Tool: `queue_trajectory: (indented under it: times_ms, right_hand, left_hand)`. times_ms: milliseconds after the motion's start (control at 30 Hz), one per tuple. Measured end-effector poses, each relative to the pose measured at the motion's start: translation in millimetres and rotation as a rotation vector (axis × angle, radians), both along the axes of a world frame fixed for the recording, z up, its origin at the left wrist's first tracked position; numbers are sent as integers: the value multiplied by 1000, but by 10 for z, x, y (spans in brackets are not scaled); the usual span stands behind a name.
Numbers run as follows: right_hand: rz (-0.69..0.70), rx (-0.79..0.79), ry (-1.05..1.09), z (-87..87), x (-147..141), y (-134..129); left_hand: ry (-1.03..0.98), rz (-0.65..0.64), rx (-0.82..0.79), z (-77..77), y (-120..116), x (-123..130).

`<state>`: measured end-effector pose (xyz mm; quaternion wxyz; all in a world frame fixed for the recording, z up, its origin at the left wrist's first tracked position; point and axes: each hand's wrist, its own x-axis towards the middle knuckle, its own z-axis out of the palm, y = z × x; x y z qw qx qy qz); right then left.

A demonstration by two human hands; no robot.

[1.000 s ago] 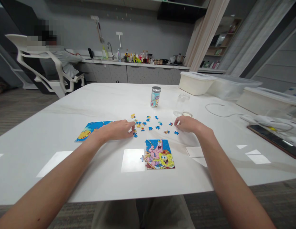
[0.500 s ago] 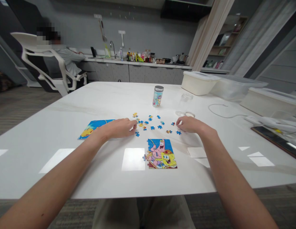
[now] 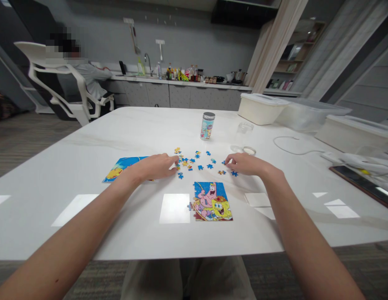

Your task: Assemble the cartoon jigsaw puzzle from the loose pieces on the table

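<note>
Loose jigsaw puzzle pieces (image 3: 200, 167) lie scattered across the middle of the white table (image 3: 143, 241). My left hand (image 3: 161, 166) rests at their left side, thumb and forefinger apart, with a small piece (image 3: 178, 167) by the fingertips. On the right, my right hand (image 3: 245, 163) has its fingertips closed on a blue puzzle piece (image 3: 224, 163). In front of me lies a joined section of puzzle (image 3: 212, 202) with a pink and a yellow cartoon figure. Partly hidden under my left hand and forearm is a blue and yellow picture sheet (image 3: 118, 168).
Beyond the pieces stands a printed tin (image 3: 207, 126). A clear jar (image 3: 244, 130) and a ring-shaped lid (image 3: 249, 151) are to its right. Storage boxes (image 3: 262, 109), a cable and a dark phone-like device (image 3: 362, 187) line the right side. A person sits on a white chair (image 3: 78, 89) at back left.
My right hand has shifted slightly left, and the blue piece at its fingertips has moved left too. My left thumb and forefinger have spread apart.
</note>
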<state>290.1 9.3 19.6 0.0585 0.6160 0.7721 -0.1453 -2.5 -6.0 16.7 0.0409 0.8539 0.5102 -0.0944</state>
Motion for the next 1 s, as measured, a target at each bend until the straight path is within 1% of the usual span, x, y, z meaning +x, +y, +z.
queue_trajectory:
  times_ms: [133,267,333,433,533,633,700,833,1000]
  right_hand:
    - [86,-22,69,24,-39,-38]
    - [160,-26,140,61,-99,-82]
    - [204,-3,181,63,-121,-86]
    - [282,82,228,42,-130,-70]
    - [325,138,240,18,-116,-49]
    - [370,148,234,11,-99,-41]
    - [402,116,231,14,-97,-42]
    - [425,24,217,3,-116,-50]
    - [394,31,230,-62,-120,-38]
  left_hand:
    - [-3,-13,-4,14,-2,11]
    - [1,-13,13,-11,12,8]
    - [5,16,30,-23,14,3]
    - [14,73,52,-26,4,0]
    - [22,109,51,-23,-1,1]
    - [8,93,28,-35,12,3]
    - [1,72,12,-49,26,3]
    - [-2,40,4,-57,39,3]
    - [-6,54,-8,0,12,10]
